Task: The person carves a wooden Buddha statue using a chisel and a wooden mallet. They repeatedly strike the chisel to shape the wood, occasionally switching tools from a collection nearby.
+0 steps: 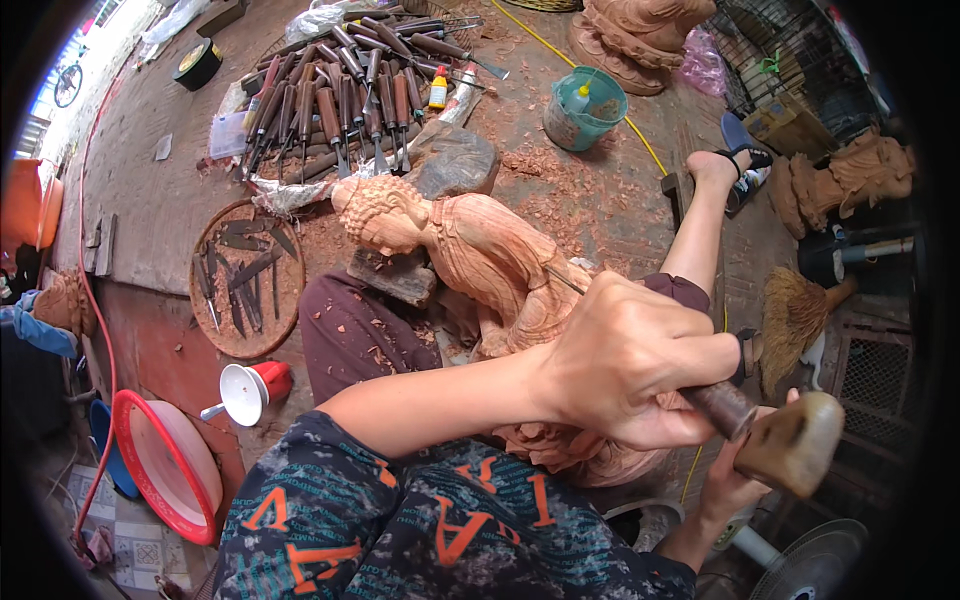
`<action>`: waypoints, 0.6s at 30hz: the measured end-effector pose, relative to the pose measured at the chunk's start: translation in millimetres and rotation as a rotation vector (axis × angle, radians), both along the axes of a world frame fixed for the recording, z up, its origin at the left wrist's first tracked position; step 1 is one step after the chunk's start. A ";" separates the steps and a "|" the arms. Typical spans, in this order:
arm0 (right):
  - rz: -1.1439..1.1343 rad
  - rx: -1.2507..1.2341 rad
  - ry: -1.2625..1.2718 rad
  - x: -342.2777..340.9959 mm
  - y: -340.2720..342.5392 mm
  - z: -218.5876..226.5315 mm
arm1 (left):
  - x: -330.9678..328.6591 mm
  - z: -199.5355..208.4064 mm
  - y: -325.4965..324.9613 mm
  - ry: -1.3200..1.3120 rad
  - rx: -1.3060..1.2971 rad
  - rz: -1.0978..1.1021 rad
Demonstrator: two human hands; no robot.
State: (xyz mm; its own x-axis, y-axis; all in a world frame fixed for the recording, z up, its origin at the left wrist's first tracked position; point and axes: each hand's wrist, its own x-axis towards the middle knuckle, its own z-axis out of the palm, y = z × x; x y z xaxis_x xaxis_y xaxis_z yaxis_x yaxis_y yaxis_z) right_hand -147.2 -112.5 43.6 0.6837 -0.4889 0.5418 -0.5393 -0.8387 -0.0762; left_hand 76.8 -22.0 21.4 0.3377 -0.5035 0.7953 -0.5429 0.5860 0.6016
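One chisel, left grip; right grip, seemingly mallet.

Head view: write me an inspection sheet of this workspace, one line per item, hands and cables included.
Surface: floor, littered with wood shavings.
Work things: carved wooden figure lying tilted between the legs, head toward upper left; chisel; wooden mallet.
Clutter: pile of dark-handled tools; round tray of loose blades; teal bucket.
Hands: left hand closed on the chisel, whose tip contact is unclear; right hand holding the mallet, grip mostly hidden.
Cables: yellow cord passing the bucket; red hose or cord at left.
Surroundings: red-rimmed basin at left; broom and fan at right.
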 end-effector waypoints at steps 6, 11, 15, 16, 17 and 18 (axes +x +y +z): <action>0.162 0.156 -0.088 -3.5 8.5 8.8 | 4.0 -1.5 21.1 -0.096 0.073 -0.205; 0.427 -0.012 -0.069 1.0 1.5 24.3 | 10.9 -3.2 35.5 -0.241 0.099 -0.312; 0.432 -0.076 0.140 11.3 8.0 41.8 | 18.7 -5.1 44.0 -0.374 0.154 -0.381; 0.446 -0.085 0.142 11.8 7.4 43.0 | 19.4 -4.7 47.3 -0.417 0.168 -0.371; 0.454 -0.095 0.149 11.4 6.7 45.2 | 14.7 -0.9 56.1 -0.431 0.250 -0.277; 0.469 -0.100 0.154 11.9 5.6 44.9 | 5.9 -1.5 60.1 -0.405 0.263 -0.062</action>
State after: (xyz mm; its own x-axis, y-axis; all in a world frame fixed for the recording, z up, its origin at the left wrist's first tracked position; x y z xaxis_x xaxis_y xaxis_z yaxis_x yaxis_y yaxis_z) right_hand -135.3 -107.0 88.5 0.8929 -0.0602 0.4462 -0.1009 -0.9926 0.0680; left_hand 82.7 38.1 19.9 -0.0093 -0.7144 0.6997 -0.7329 0.4809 0.4812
